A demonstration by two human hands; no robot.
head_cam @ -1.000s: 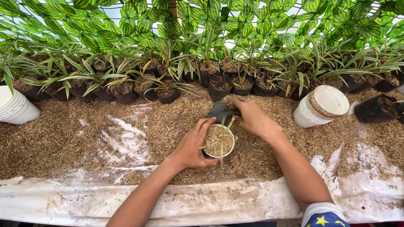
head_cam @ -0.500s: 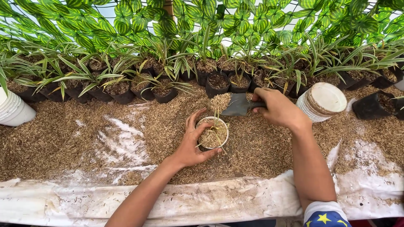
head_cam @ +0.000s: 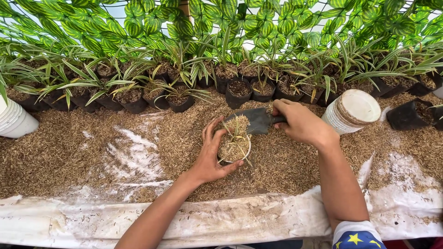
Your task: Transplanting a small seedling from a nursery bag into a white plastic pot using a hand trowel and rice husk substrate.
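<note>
A row of black pots (head_cam: pixel 138 103) with striped green plants stood along the back beneath a leafy screen (head_cam: pixel 277 23). Stacked white cups (head_cam: pixel 350 115) lay tipped at right, another stack (head_cam: pixel 16 121) at left. White sheeting (head_cam: pixel 258 221) edged the front.

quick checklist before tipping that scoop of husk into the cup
1. Left hand wraps the white cup and steadies it: ok.
2. Right hand grips the handle of the dark trowel: ok.
3. Trowel blade, loaded with husk, sits over the cup's far rim: ok.
4. Seedling stands in the cup; its leaves lie in the pour path: not ok.
5. Room left in the cup, husk near the rim: cannot tell.
6. Husk bed under the cup catches spill: ok.
</note>
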